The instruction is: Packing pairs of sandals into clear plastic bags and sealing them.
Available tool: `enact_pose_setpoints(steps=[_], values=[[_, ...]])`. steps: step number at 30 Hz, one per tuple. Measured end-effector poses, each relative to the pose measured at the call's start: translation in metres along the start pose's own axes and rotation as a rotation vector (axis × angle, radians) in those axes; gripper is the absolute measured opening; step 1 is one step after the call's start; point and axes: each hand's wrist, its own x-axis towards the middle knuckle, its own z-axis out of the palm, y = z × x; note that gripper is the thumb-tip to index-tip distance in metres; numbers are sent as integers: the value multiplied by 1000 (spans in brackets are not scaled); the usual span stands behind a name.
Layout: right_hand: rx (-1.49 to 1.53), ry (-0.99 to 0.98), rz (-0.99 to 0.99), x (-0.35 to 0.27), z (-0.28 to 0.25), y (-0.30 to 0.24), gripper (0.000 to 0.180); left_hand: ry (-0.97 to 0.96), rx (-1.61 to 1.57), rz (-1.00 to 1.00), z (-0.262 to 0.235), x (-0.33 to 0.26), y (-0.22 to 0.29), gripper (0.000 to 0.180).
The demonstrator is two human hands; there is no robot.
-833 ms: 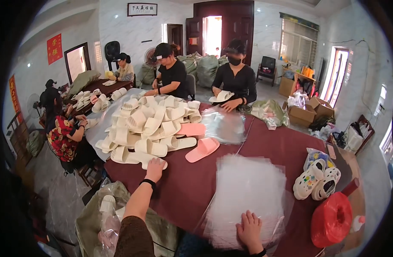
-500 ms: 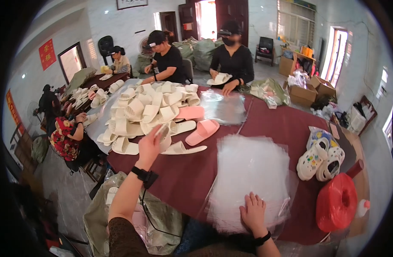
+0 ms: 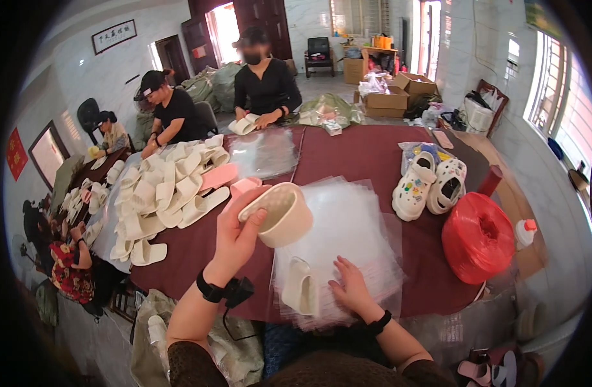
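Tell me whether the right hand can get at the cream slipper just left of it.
Probably yes: the right hand is open beside the slipper, with only clear bags showing between them. The left hand holds a second cream slipper higher in the picture, seemingly clear.

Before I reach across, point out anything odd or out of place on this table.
I see no spill or damage. The pink slippers stand out beside the cream slipper pile by colour; at right, charm-dotted white clogs differ from both in style.
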Motion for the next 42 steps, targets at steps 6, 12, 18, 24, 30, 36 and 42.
enact_pose_setpoints(steps=[6,12,18,24,30,36,42], values=[[300,-44,-80,-1,-67,-53,80,61,-279,-98,47,-4,-8,38],[744,-54,60,-1,-64,-36,59,124,-334,-196,61,0,-28,36],[1051,288,278,30,-82,-24,39,123,-431,-521,46,13,-76,29],[1000,63,565,66,-83,16,46,-111,-443,-1026,67,-30,-200,42],[982,94,676,73,-81,30,48,-88,-478,-1039,91,-53,-225,52],[859,129,657,75,-70,23,49,58,741,-340,101,-83,-202,75],[957,71,571,94,-42,-17,56,-254,178,-383,110,-100,-98,107]])
